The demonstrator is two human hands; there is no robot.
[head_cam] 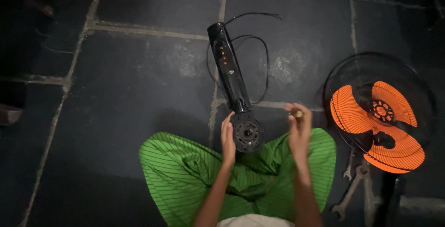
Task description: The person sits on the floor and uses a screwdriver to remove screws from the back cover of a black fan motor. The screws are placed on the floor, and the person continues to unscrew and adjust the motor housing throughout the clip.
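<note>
Down on the dark stone floor (139, 92) I sit cross-legged, my green striped cloth (185, 176) spread over my knees. My left hand (227, 139) lies flat and open against the left side of the fan motor (248, 133), fingers straight, steadying it without closing round it. That round motor end rests at the near edge of my lap, just where the cloth meets the floor. From it the black fan body (228, 64) runs away from me over the floor, tilted a little leftward, with small orange buttons on its upper part. A thin black cord (259, 51) loops on the floor beside its far end.

My right hand (299, 132) is raised just right of the motor, not touching it, and its fingertips pinch a small brass-coloured piece (298, 114); what kind of piece it is I cannot tell.

Further right on the floor lies the black wire guard (338, 76) with orange blades (375, 125) inside. Two spanners (351, 185) lie just beside my right knee, below the guard.
</note>
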